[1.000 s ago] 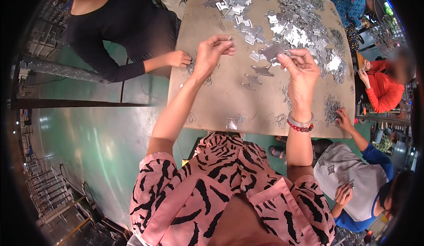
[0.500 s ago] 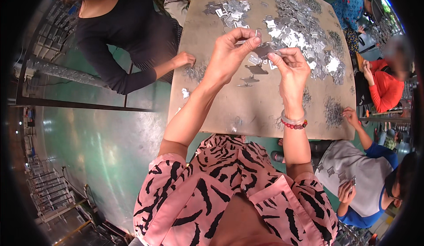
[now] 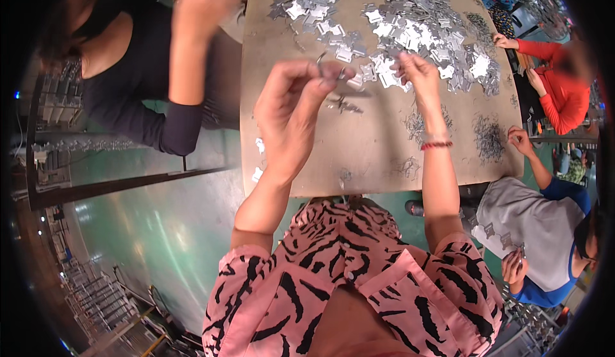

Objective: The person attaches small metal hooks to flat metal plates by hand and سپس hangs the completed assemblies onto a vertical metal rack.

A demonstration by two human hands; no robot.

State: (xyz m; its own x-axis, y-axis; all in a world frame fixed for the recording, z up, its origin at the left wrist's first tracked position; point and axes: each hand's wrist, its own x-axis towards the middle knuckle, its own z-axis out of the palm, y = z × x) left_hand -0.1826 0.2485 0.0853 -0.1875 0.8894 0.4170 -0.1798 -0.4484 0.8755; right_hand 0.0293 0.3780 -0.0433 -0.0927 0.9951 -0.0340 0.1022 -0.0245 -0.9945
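- Your left hand (image 3: 286,110) is pinched closed, thumb against forefinger, with a thin hook (image 3: 322,57) rising from the fingertips.
- Your right hand (image 3: 423,78) has its fingers drawn together at the pile (image 3: 419,36) of bright plates; they are blurred, so I cannot tell whether they have hold of one.
- Half a second ago your hands met around a grey plate; now they stand apart, the right one over at the pile.
- Your left hand also sits further left in the view and looks larger than it did.
- The co-worker in black has lifted a hand (image 3: 210,1) from the table (image 3: 378,161); it is a blur in the air.
- The co-worker in red now has a hand (image 3: 506,41) at the far right edge, where both were held together.
- The dark plates (image 3: 346,106) hang just below your left fingertips and a little to their right.
- The pile lies beyond your left grip and to its right.
- Two loose plates (image 3: 259,145) lie by the table's left edge.
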